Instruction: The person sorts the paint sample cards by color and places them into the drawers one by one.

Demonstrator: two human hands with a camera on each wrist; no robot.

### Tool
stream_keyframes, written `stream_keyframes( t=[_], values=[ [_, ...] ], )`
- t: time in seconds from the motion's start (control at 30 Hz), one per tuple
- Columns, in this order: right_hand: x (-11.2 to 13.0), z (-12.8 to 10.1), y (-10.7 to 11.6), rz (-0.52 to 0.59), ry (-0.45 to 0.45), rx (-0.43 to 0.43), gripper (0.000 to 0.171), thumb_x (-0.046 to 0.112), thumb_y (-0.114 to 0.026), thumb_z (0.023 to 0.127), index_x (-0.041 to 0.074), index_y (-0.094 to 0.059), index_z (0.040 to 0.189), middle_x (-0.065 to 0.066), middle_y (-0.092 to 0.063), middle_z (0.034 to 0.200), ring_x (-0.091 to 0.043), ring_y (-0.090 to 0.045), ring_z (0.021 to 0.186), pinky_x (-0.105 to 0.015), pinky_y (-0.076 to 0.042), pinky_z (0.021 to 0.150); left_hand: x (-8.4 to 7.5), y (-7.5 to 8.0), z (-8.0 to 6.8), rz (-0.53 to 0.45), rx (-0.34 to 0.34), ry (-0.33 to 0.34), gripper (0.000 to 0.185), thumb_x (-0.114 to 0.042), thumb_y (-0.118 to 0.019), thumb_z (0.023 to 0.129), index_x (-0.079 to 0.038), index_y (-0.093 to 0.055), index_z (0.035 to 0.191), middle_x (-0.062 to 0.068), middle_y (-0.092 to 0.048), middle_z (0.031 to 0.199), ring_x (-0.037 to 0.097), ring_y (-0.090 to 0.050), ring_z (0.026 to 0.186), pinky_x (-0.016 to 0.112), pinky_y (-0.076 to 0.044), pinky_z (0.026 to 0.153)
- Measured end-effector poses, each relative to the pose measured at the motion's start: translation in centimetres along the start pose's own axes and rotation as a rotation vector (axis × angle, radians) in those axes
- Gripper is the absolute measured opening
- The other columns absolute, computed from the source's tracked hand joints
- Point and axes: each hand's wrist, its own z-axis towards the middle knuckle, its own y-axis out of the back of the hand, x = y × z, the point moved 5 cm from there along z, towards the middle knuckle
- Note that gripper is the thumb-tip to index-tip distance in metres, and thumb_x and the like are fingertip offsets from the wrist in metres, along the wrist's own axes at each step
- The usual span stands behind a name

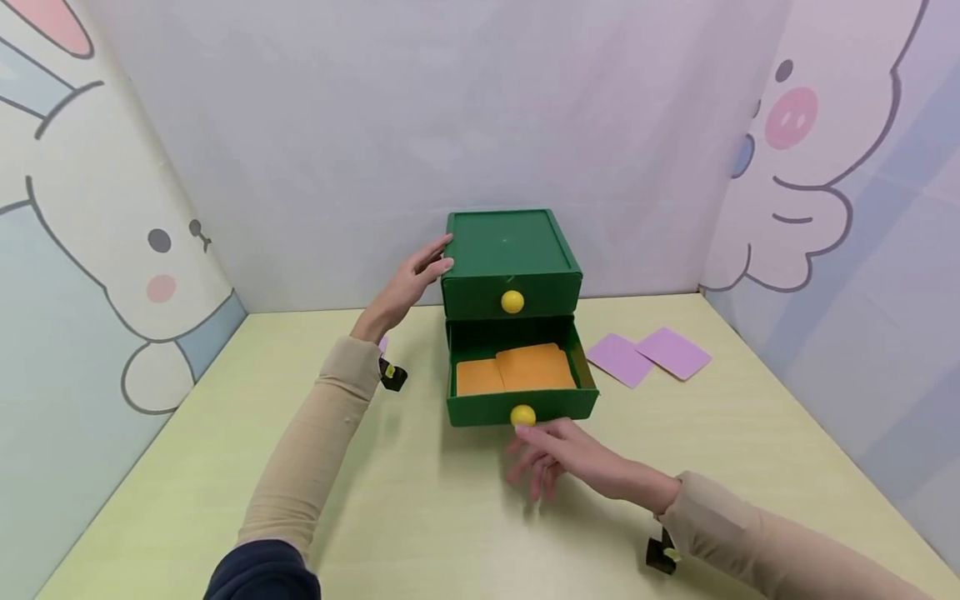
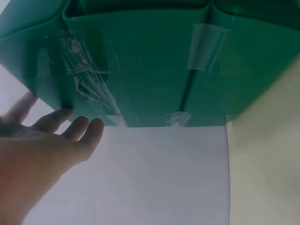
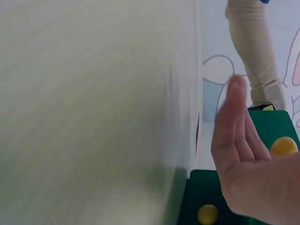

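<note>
- Left wall [image 1: 90, 275]: pale, printed with a large white rabbit with pink cheeks.
- Table [image 1: 375, 517]: pale yellow-green, running back to a plain whitish back wall [image 1: 337, 125].
- Right wall [image 1: 885, 275]: lilac-blue, with a white cartoon animal with a pink snout.
- Left hand [image 1: 405, 287]: fingers apart, resting against the left side of the green drawer unit [image 1: 510, 242], which stands upright near the back wall.
- Lower drawer [image 1: 480, 410]: pulled out, orange sheets [image 1: 535, 368] inside; the top drawer [image 1: 472, 297] is closed.
- Right hand [image 1: 577, 454]: fingers loose, by the lower yellow knob [image 1: 522, 415]; whether the thumb touches it, I cannot tell.
- Two purple squares [image 1: 648, 354]: on the table, right of the unit.
- Left wrist view alone: clear tape [image 2: 208, 47] across the unit's side.
- Right wrist view: lower knob apart from the straightened fingers.
</note>
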Motion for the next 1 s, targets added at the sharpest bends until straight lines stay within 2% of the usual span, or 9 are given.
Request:
stream_keyframes(
  t=[0.2,0.5,0.6,0.8,1.0],
  values=[
    [-0.2,0.7,0.0,0.125,-0.020,-0.152,0.068,0.052,-0.042,0.100,-0.014,-0.059,0.110,-0.008,-0.076,0.084,-0.016,-0.065,0.055,-0.026,-0.052,0.052,-2.0,-0.5,-1.1,-0.013,0.021,0.022,0.058,-0.026,-0.043,0.103,-0.015,-0.021,0.155,0.004,-0.016,0.163,0.023,-0.017,0.151,0.046,-0.021,0.122],
    [0.5,0.8,-0.1,0.144,0.024,-0.262,0.064,0.047,-0.048,0.099,-0.016,-0.058,0.099,-0.006,-0.074,0.075,-0.015,-0.062,0.049,-0.025,-0.049,0.049,-2.2,-0.5,-1.0,-0.014,0.024,0.037,0.058,-0.027,-0.043,0.103,-0.016,-0.020,0.156,0.004,-0.016,0.163,0.022,-0.017,0.150,0.045,-0.022,0.122],
    [0.7,0.9,0.1,0.146,0.036,-0.275,0.064,0.047,-0.048,0.099,-0.017,-0.057,0.099,-0.005,-0.074,0.073,-0.015,-0.061,0.049,-0.025,-0.049,0.049,-1.9,-0.3,-0.7,-0.016,0.023,0.035,0.059,-0.026,-0.044,0.103,-0.017,-0.020,0.156,0.004,-0.016,0.163,0.022,-0.017,0.151,0.045,-0.022,0.122],
    [0.7,1.4,0.3,0.142,0.049,-0.272,0.063,0.046,-0.046,0.100,-0.016,-0.058,0.098,-0.003,-0.074,0.073,-0.014,-0.061,0.048,-0.025,-0.049,0.050,-0.1,0.1,0.1,-0.026,0.011,0.022,0.057,-0.028,-0.044,0.103,-0.022,-0.022,0.155,0.000,-0.016,0.163,0.020,-0.017,0.150,0.045,-0.022,0.122],
    [0.9,2.0,0.8,0.134,0.052,-0.287,0.064,0.049,-0.045,0.099,-0.013,-0.059,0.098,-0.003,-0.074,0.073,-0.015,-0.060,0.049,-0.026,-0.050,0.051,0.4,0.1,0.1,-0.006,-0.004,0.011,0.055,-0.032,-0.045,0.102,-0.028,-0.025,0.154,-0.003,-0.019,0.162,0.017,-0.020,0.149,0.045,-0.023,0.121]
  ],
)
